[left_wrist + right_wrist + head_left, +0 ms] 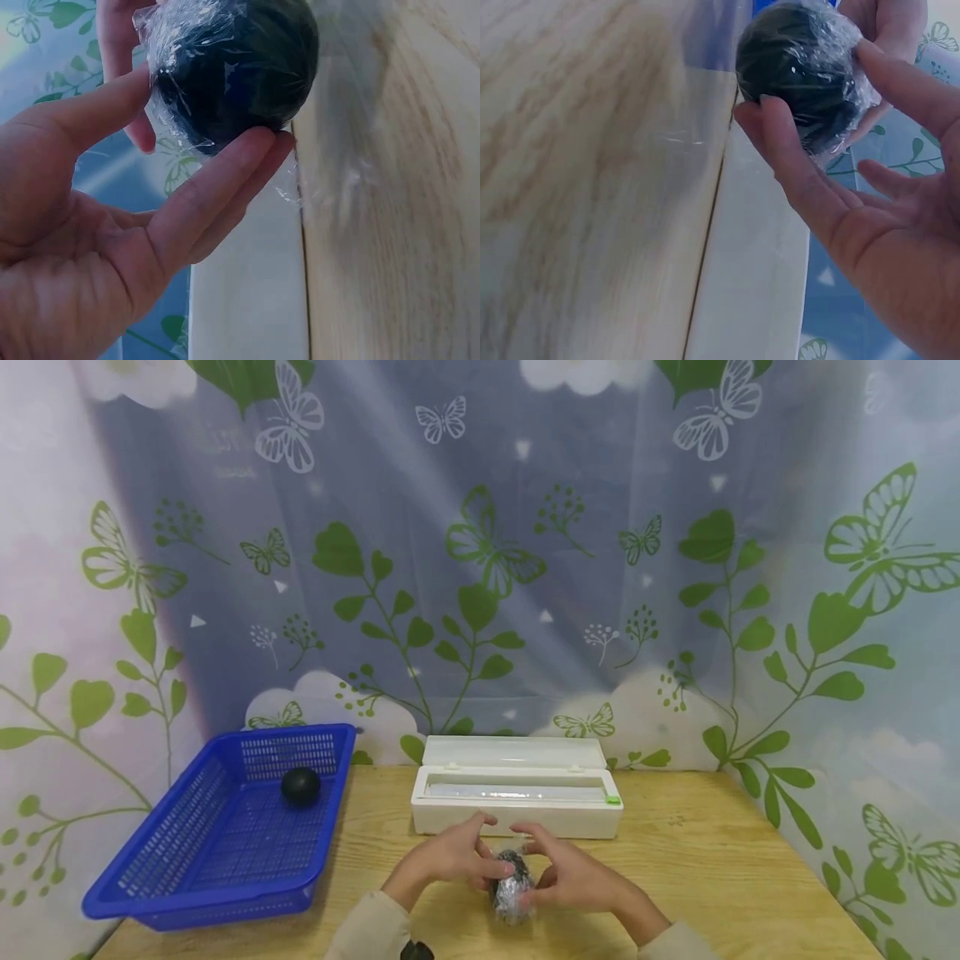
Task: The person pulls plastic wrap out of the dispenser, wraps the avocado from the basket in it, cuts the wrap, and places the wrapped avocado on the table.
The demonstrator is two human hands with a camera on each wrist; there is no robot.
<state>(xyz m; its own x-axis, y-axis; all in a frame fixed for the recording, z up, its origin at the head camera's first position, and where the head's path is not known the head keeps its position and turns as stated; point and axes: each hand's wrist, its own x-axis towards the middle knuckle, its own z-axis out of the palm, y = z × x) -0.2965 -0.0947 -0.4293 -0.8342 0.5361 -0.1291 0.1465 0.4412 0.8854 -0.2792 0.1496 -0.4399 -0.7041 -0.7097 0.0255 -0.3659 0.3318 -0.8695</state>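
A dark, rounded, fruit-like object (513,887) wrapped in crinkled clear cling film is between the two hands, low in the middle of the head view. My left hand (459,853) holds its left side between thumb and fingers. From the right, my right hand (577,878) grips it the same way. In the left wrist view the wrapped dark object (240,75) looks nearly black and smooth under the film. The right wrist view shows film bunched on the wrapped dark object (806,71) near the thumb, with a loose clear sheet trailing from it.
Just beyond the hands stands a white cling film dispenser (517,820), lid raised, with a film roll inside and a green slider (613,799). A blue plastic basket (217,906) at left holds another dark round object (301,787). Everything rests on a wooden table (720,860) before a patterned curtain.
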